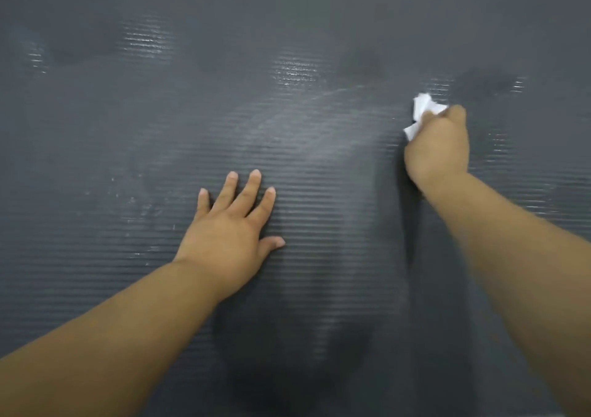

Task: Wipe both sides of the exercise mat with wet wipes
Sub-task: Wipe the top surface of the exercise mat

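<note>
as left hand presses mat, right hand grips wipe

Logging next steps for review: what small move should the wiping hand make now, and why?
Probably sweep the right hand and its crumpled white wet wipe left across the dark grey ribbed exercise mat: the middle looks dull and streaked, and the flat left hand steadies it.

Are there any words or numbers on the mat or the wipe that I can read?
None: no words, numbers or logos can be read anywhere in this view.
The dark ribbed mat shows only shiny wet streaks.
The crumpled white wipe gripped by the right hand looks blank.
The left hand lies flat on the mat.
</note>
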The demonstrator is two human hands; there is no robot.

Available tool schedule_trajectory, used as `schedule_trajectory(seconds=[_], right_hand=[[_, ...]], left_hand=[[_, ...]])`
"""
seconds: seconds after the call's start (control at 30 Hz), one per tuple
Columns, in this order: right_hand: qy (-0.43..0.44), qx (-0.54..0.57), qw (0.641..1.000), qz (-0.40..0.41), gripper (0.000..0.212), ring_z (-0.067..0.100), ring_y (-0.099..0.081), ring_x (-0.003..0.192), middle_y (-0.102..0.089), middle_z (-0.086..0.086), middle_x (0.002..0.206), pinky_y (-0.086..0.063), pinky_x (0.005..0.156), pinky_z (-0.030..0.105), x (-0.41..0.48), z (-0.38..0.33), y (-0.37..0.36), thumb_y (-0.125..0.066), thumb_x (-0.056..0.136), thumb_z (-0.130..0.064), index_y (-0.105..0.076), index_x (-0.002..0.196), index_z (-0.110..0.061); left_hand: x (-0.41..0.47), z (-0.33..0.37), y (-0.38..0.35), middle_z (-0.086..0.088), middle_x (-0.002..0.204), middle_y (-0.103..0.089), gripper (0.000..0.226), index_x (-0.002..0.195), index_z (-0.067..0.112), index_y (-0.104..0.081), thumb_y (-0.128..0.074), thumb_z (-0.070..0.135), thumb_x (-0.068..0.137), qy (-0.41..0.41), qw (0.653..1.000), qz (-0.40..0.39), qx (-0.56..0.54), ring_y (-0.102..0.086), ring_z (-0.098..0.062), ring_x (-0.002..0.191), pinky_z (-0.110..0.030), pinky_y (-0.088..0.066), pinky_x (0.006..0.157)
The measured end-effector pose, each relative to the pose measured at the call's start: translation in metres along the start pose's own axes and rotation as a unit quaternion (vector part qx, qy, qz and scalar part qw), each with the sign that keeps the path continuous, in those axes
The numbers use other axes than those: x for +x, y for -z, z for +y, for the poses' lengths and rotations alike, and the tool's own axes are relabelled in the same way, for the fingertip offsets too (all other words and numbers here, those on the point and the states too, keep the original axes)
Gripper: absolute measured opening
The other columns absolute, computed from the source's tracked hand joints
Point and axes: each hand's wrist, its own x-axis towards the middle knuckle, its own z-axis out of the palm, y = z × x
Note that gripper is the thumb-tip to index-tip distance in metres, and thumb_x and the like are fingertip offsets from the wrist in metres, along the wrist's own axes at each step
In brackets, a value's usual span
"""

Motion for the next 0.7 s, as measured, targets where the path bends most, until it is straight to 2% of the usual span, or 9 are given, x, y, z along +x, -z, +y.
schedule_trajectory(seconds=[0.07,0.13,0.2,0.27,0.37,0.47,0.57,0.63,0.7], right_hand=[[0.141,0.068,0.988,-0.011,0.029,0.037,-0.055,0.086,-0.048,0.022,0.115,-0.046,0.08,0.039,-0.036,-0.024,-0.021,-0.049,0.087,-0.002,-0.052,0.116,0.001],[0.356,0.101,0.928,-0.03,0.03,0.031,-0.057,0.064,-0.057,0.02,0.095,-0.044,0.061,0.032,-0.08,-0.05,-0.029,-0.055,0.08,0.0,-0.057,0.109,-0.005],[0.49,0.083,0.866,-0.047,0.033,0.029,-0.055,0.054,-0.06,0.017,0.086,-0.041,0.048,0.034,-0.091,-0.054,-0.027,-0.045,0.078,-0.01,-0.065,0.103,-0.001],[0.44,0.028,0.897,-0.03,0.04,0.032,-0.058,0.068,-0.058,0.018,0.101,-0.045,0.053,0.035,-0.06,-0.037,-0.02,-0.037,0.085,-0.014,-0.061,0.114,0.0],[0.19,0.004,0.982,0.012,0.032,0.031,-0.051,0.096,-0.043,0.017,0.12,-0.039,0.074,0.035,0.013,0.022,-0.007,-0.04,0.091,-0.007,-0.049,0.121,-0.003],[0.04,0.016,0.999,0.012,0.03,0.026,-0.043,0.085,-0.04,0.016,0.12,-0.04,0.079,0.035,0.027,0.038,0.007,-0.044,0.087,-0.001,-0.048,0.116,0.003],[0.117,0.028,0.992,-0.021,0.03,0.03,-0.049,0.085,-0.046,0.011,0.119,-0.041,0.085,0.036,-0.007,0.021,-0.01,-0.046,0.088,-0.005,-0.051,0.118,-0.001],[0.256,0.056,0.965,-0.029,0.028,0.022,-0.045,0.076,-0.054,0.0,0.102,-0.036,0.072,0.029,-0.051,0.003,-0.017,-0.041,0.093,-0.011,-0.055,0.116,-0.003],[0.372,0.063,0.924,-0.056,0.039,0.021,-0.049,0.067,-0.061,0.007,0.091,-0.036,0.059,0.027,-0.087,-0.013,-0.015,-0.035,0.085,-0.01,-0.063,0.109,0.002]], left_hand=[[0.003,0.006,-0.002,0.003,0.153,0.029,0.071,0.148,0.028,0.014,-0.021,0.058,0.093,0.024,1.0,-0.014,0.003,0.025,-0.025,0.141,-0.051,0.005,0.116],[0.003,0.008,-0.003,0.003,0.152,0.03,0.072,0.148,0.029,0.013,-0.022,0.059,0.093,0.039,0.999,-0.023,0.008,0.025,-0.025,0.141,-0.05,0.005,0.116],[0.003,0.01,-0.001,0.004,0.151,0.031,0.073,0.148,0.029,0.013,-0.024,0.059,0.092,0.048,0.998,-0.029,0.013,0.023,-0.024,0.142,-0.049,0.003,0.116],[0.003,0.012,0.002,0.007,0.142,0.037,0.073,0.148,0.028,0.015,-0.024,0.058,0.093,0.056,0.998,-0.04,0.015,0.023,-0.024,0.142,-0.047,0.002,0.117],[0.003,0.019,0.004,0.008,0.138,0.039,0.073,0.147,0.027,0.016,-0.025,0.055,0.094,0.073,0.996,-0.053,0.009,0.024,-0.024,0.141,-0.045,0.002,0.116],[0.002,0.025,0.007,0.004,0.151,0.031,0.072,0.148,0.026,0.013,-0.029,0.052,0.096,0.092,0.994,-0.062,0.0,0.022,-0.025,0.142,-0.044,0.001,0.116],[0.004,0.028,0.012,0.003,0.153,0.028,0.071,0.149,0.026,0.011,-0.032,0.049,0.097,0.099,0.992,-0.082,-0.014,0.022,-0.025,0.142,-0.042,0.0,0.117],[0.004,0.029,0.017,0.004,0.152,0.029,0.071,0.149,0.026,0.012,-0.033,0.047,0.097,0.1,0.989,-0.102,-0.024,0.021,-0.024,0.142,-0.039,-0.003,0.117],[0.005,0.029,0.019,0.004,0.153,0.029,0.072,0.149,0.025,0.012,-0.034,0.047,0.097,0.094,0.989,-0.108,-0.022,0.02,-0.025,0.143,-0.037,-0.005,0.117]])
